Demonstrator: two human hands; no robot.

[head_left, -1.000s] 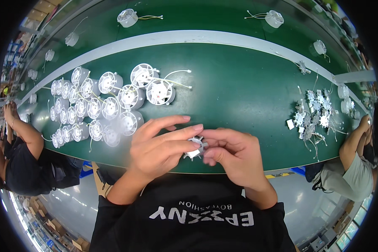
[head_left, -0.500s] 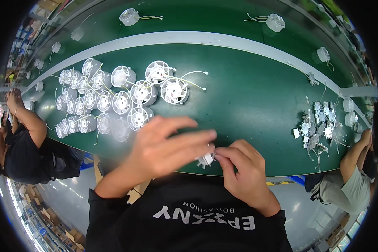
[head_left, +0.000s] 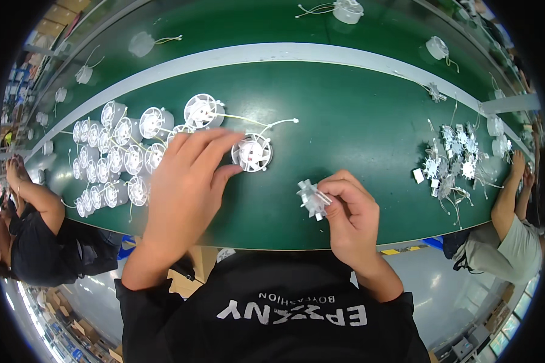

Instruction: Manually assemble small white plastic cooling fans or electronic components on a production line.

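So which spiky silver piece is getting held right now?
The spiky piece pinched in the right-hand fingers, apart from the rest. Most others lie in the tangled pile at the right; a stray piece lies by the pale rail.

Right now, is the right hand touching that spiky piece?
Touching. The head view shows the right hand pinching the spiky piece at its near edge, between thumb and fingers.

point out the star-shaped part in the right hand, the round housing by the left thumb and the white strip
Star-shaped part (head_left: 311, 199), head view: middle of its body
Round housing (head_left: 252, 153), head view: its central hub
White strip (head_left: 272, 52), head view: middle of its length
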